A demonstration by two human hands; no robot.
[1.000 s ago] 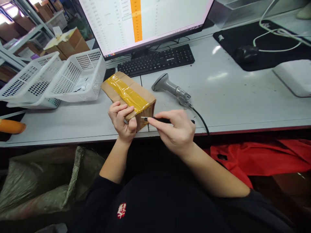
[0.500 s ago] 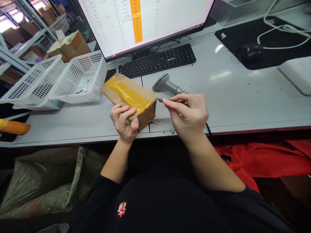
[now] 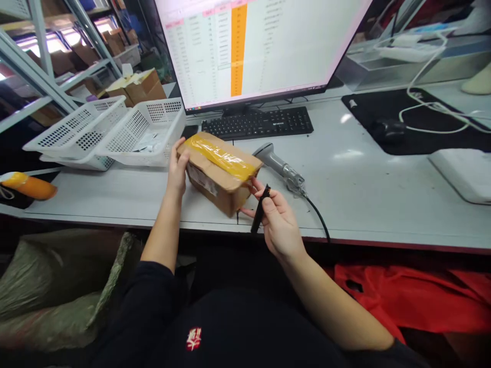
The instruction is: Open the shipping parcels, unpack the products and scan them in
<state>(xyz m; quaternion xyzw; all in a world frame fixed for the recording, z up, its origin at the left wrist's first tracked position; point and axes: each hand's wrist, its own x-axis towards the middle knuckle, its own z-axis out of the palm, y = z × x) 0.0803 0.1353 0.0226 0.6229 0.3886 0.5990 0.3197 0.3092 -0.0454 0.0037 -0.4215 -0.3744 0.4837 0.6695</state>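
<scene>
A brown cardboard box (image 3: 218, 176) sealed with yellow tape sits tilted near the desk's front edge, a white label on its near side. My left hand (image 3: 178, 166) grips the box's left end, fingers wrapped over the top corner. My right hand (image 3: 276, 220) is closed on a thin black cutter (image 3: 261, 208), which points down, while its fingertips touch the box's right end. A grey barcode scanner (image 3: 278, 164) lies just right of the box, its black cable running off the desk edge.
A black keyboard (image 3: 257, 122) and a large monitor (image 3: 261, 46) stand behind the box. Two white mesh baskets (image 3: 111, 130) sit at the left. A black mat with a mouse (image 3: 387, 130) lies at the right. An orange object (image 3: 28, 186) rests at far left.
The box has been turned and tipped, its labelled side now facing me. My left hand shifted from the near corner to the far left end. My right hand dropped, cutter now pointing down.
</scene>
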